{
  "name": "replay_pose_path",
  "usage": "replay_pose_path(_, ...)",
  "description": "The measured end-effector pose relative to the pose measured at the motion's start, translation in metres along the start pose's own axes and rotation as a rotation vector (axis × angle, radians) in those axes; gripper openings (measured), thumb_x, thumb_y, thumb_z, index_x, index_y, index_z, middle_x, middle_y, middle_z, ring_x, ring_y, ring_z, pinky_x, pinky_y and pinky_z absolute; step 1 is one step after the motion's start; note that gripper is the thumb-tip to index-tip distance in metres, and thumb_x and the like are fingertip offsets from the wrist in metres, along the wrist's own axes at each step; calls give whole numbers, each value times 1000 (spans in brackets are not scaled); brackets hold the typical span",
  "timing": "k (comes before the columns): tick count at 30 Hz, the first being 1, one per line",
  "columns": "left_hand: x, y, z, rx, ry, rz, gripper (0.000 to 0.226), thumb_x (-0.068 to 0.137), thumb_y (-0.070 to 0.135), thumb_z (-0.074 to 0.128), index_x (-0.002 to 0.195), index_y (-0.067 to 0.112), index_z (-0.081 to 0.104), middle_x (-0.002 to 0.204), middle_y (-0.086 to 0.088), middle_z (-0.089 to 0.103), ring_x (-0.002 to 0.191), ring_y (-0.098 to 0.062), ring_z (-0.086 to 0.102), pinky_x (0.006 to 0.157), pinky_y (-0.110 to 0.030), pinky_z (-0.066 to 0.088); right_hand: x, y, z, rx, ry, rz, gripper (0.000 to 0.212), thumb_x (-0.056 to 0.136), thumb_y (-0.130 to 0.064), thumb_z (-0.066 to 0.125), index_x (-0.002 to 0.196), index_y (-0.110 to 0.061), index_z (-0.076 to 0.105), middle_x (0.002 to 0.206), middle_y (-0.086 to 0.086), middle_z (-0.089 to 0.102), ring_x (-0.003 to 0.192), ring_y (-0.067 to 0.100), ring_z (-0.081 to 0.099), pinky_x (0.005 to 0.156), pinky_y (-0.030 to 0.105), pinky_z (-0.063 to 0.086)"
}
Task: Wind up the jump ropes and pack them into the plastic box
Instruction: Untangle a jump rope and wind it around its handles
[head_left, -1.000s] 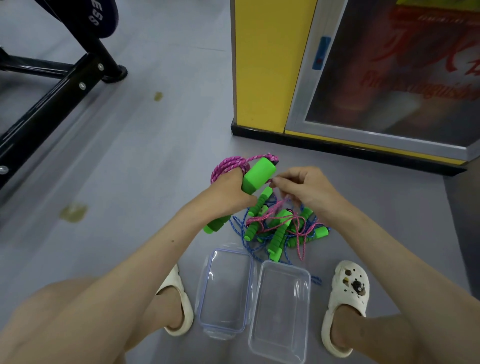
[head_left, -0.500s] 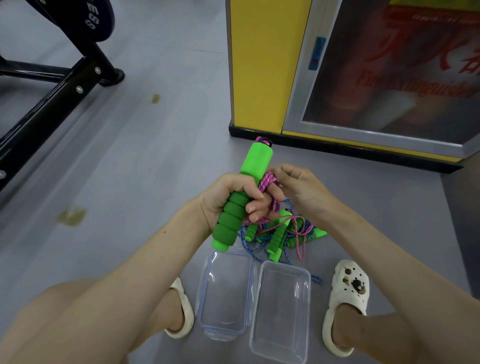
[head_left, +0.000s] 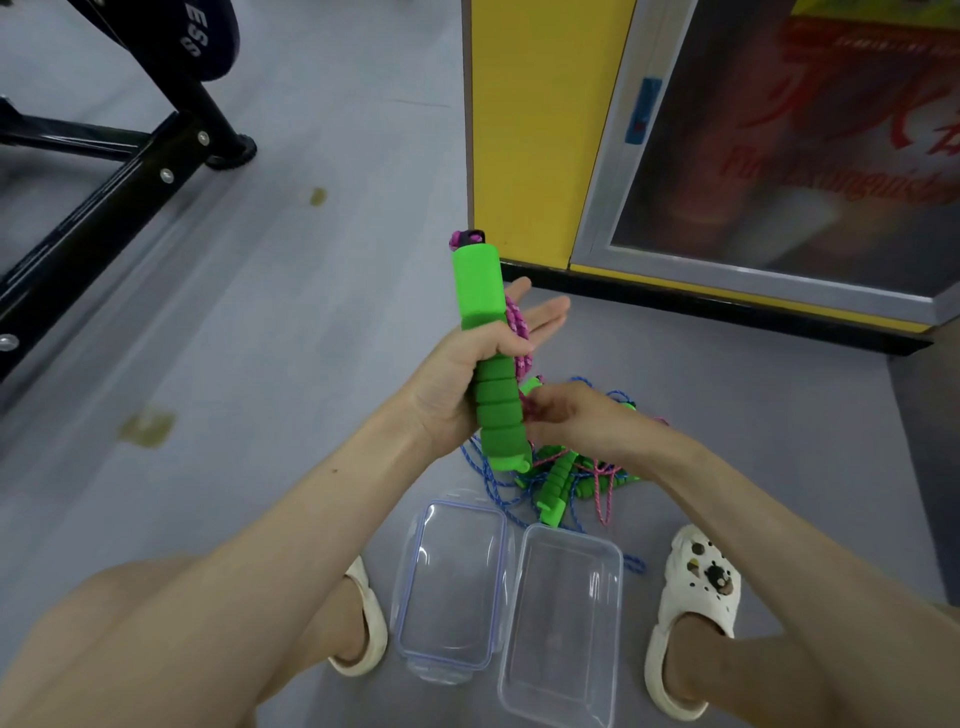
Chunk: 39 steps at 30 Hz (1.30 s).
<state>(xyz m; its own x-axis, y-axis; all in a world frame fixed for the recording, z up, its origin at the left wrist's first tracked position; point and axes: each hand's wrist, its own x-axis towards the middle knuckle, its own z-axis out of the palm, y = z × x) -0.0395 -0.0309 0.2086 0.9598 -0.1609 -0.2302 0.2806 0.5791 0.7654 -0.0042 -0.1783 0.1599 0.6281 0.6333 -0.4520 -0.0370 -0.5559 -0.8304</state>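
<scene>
My left hand holds a green foam jump-rope handle upright, thumb curled across it and fingers stretched out behind. Loops of pink rope lie over those fingers beside the handle. My right hand pinches the pink rope just right of the handle's lower part. Below both hands, a tangle of more green handles, blue rope and pink rope sits on the floor. The clear plastic box stands open and empty between my feet, its lid lying to its left.
A yellow cabinet with a glass door stands just beyond the ropes. A black gym-equipment frame crosses the upper left. My feet in a cream sandal and a white clog flank the box on grey floor.
My left hand has turned the handle upright and spread its fingers. My right hand has dropped from near the handle's top to its lower part, still on the pink rope.
</scene>
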Motion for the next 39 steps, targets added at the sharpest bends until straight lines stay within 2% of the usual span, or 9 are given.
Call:
replay_pose_path(3,2,0,-4,311,128,33,61,63,7,53,120,27,53,130,3,60,121,-6,54,91,-17,41,1,-2,-2,-105,45,-7,9,88,-22,64,95,-16,65,94,5,71,89,23,67,87,45,53)
replay_pose_path(8,6,-1,-9,1128,264,57,29,72,6,64,84,22,43,77,0,48,66,-14,46,59,-24,40,1,-3,-10,-355,214,-34,4,86,-24,65,88,-25,61,87,-1,65,82,18,63,71,29,49)
replay_pose_path(13,8,-4,-16,1335,248,-13,45,74,6,68,114,13,50,96,-2,52,90,-28,58,75,-38,52,1,-5,-10,-280,371,-146,10,89,-18,62,96,-15,68,82,1,67,72,13,62,60,20,43)
replay_pose_path(16,8,-3,-14,1472,216,-84,23,76,11,68,92,14,52,89,-4,58,82,-22,56,61,-29,45,-2,-10,-10,-194,440,-222,11,90,-16,61,96,-9,67,79,4,67,66,13,60,60,24,45)
replay_pose_path(18,8,1,-11,1360,203,-191,14,76,9,65,81,13,53,70,-2,57,65,-18,56,52,-23,40,-4,-12,-11,-186,491,-277,13,89,-15,62,99,-7,68,84,3,69,73,12,60,68,23,47)
replay_pose_path(21,7,8,-10,998,216,-382,17,79,4,59,95,-1,63,53,-7,57,52,-21,57,53,-21,42,-7,-15,-10,-205,536,-360,8,86,-10,65,93,-8,69,87,1,66,76,3,57,69,12,43)
replay_pose_path(26,1,9,-13,488,9,-561,18,80,-1,43,82,-5,60,38,-3,40,34,-14,40,67,-29,46,-5,-14,-11,-197,506,-402,7,84,-6,67,91,-7,66,89,4,61,84,16,59,80,28,48)
replay_pose_path(34,-1,4,-22,64,-331,-419,29,52,16,70,77,1,72,53,-8,61,40,-14,50,79,-33,50,-3,-7,-12,-232,393,-343,17,87,7,54,92,-4,65,81,-9,57,79,6,55,73,21,44)
replay_pose_path(39,0,2,-18,-142,-326,-278,47,51,16,72,94,-3,73,76,-12,73,63,-17,69,85,-31,54,-5,1,-4,-194,294,-258,20,89,-2,58,79,-18,65,65,-13,55,60,-3,50,59,15,39)
